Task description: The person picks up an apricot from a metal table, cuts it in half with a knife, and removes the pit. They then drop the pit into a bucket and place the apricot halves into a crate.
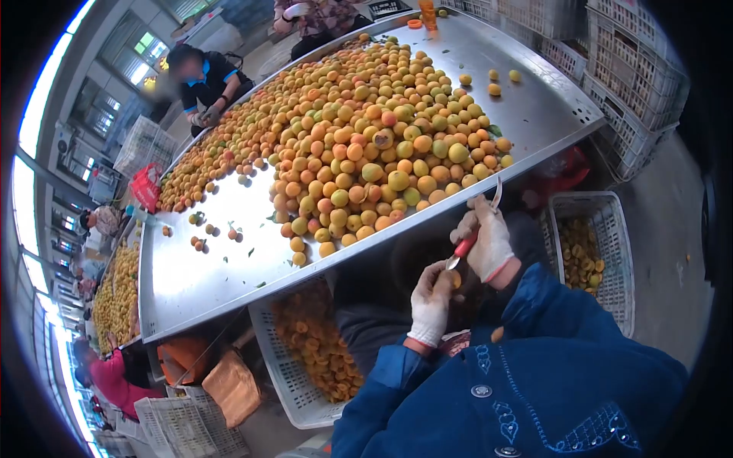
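My left hand (430,304), in a white glove, is closed with thumb and fingers pinched on an apricot (456,279), mostly hidden by the fingers. My right hand (490,243), gloved too, wraps around a red-handled pitting knife (465,246). The tool's short metal end points down at the fruit; a curved metal piece (498,192) rises above the right fingers. Both hands are close together in front of the metal table's near edge. A large heap of apricots (359,153) covers much of that table (534,130). A small brown piece (497,334) shows against my blue jacket.
A white crate (294,397) of split apricots stands below the table at left, another crate (622,263) at right. Stacked crates (637,69) rise at far right. Across the table, a co-worker (208,88) sits with gloved hands near the fruit. An orange bottle (427,14) stands at the far edge.
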`<state>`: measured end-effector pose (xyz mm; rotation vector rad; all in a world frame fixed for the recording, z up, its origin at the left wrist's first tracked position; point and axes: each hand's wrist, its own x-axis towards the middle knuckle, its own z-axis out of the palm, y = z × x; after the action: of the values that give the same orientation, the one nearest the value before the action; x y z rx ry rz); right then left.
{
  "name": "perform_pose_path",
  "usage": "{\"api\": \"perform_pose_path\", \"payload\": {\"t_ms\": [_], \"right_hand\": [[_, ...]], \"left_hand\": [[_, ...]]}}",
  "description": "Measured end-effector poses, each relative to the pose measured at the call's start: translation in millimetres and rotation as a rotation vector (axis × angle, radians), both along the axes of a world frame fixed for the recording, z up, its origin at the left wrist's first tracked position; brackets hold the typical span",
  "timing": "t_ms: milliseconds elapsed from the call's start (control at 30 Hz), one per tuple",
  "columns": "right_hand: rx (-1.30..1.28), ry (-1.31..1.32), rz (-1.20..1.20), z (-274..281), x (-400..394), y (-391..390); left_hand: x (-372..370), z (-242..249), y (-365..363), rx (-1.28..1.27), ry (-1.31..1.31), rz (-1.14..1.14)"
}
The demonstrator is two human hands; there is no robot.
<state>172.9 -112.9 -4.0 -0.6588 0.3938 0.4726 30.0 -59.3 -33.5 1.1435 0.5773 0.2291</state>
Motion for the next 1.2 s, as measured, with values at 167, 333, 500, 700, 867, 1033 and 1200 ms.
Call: {"api": "perform_pose_path", "payload": {"t_ms": [167, 333, 500, 700, 867, 1033, 1200], "right_hand": [[-0.084, -0.322, 0.028, 10, 8, 2], [-0.146, -0.595, 0.070, 15, -11, -6], [-0.086, -0.497, 0.181, 19, -18, -10], [-0.162, -0.313, 0.560, 22, -52, -50], [-0.087, -0.073, 0.939, 20, -69, -88], [-0.149, -0.060, 0.887, 28, -58, -102], [-0.293, -0.225, 0.606, 27, -37, -129]], "left_hand": [[-4, -8, 9, 0.040, -0.090, 0.056], [-5, -3, 16, -0.252, -0.091, 0.071], [-10, -9, 23, -0.144, -0.077, 0.082], [-53, -4, 84, 0.132, -0.070, 0.341], [-136, -34, 162, 0.550, 0.206, 0.483], [-151, -2, 201, 0.630, 0.361, 0.527], [-51, 47, 225, 0.774, 0.099, 0.488]]}}
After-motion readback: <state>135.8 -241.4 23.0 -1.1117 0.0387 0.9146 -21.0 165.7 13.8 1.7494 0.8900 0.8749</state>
